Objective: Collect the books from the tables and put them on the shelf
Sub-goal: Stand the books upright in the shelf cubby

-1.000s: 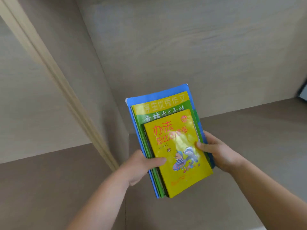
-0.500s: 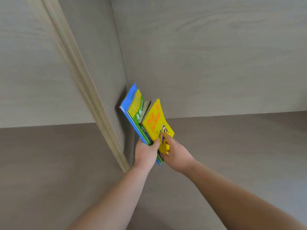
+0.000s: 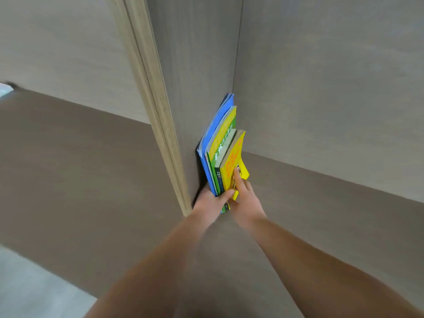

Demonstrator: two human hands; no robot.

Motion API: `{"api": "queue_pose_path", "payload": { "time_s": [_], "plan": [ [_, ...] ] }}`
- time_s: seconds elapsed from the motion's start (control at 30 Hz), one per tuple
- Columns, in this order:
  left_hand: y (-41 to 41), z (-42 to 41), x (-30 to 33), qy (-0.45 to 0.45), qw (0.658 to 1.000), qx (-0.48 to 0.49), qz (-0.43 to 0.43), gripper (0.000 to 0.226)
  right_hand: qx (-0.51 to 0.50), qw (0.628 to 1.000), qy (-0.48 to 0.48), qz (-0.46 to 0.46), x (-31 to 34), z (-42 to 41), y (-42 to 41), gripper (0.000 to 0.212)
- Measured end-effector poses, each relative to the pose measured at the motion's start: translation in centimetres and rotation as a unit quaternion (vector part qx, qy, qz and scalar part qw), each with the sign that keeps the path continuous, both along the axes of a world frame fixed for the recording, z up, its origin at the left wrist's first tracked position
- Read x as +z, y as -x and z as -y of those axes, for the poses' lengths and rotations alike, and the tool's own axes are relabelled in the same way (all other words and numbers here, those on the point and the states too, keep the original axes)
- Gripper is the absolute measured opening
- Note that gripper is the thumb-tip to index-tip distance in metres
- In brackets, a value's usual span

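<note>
Now upright: the stack of thin blue, green and yellow paperback books [image 3: 221, 154], flat and face-up a second ago, stands on the grey-brown wooden shelf board [image 3: 321, 214], leaning against the vertical divider panel [image 3: 195, 88] in the back corner. Left hand [image 3: 210, 201] wrapped round the spines' lower ends; right hand [image 3: 246, 200] flat, forefinger pressing the yellow cover. Placement nearly done; release next, probably.
</note>
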State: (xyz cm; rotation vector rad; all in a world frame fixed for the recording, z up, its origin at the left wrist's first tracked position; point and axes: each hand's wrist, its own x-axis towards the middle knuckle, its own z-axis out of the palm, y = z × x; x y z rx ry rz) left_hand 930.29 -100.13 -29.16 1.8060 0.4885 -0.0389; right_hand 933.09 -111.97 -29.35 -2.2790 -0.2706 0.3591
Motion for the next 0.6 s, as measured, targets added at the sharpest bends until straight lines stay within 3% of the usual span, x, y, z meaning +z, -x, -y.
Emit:
{"api": "queue_pose_path", "payload": {
  "time_s": [0.13,0.23,0.33,0.6],
  "plan": [
    [0.7,-0.1,-1.6,-0.062,0.996,-0.055,-0.019,0.062,0.019,1.000,0.016,0.009,-1.2,0.1,-0.2,0.087],
    [1.4,0.3,-2.7,-0.074,0.993,-0.057,-0.076,0.051,0.021,0.999,0.029,0.007,-1.6,0.0,-0.7,0.091],
    [1.2,0.4,-3.0,-0.113,0.990,-0.029,-0.081,0.042,0.006,1.000,0.027,0.014,-1.8,-0.5,-0.8,0.090],
    [1.2,0.6,-2.7,-0.106,0.989,-0.028,-0.101,0.032,-0.029,0.996,-0.012,-0.079,-1.6,-1.1,-1.7,0.097]
  ]
}}
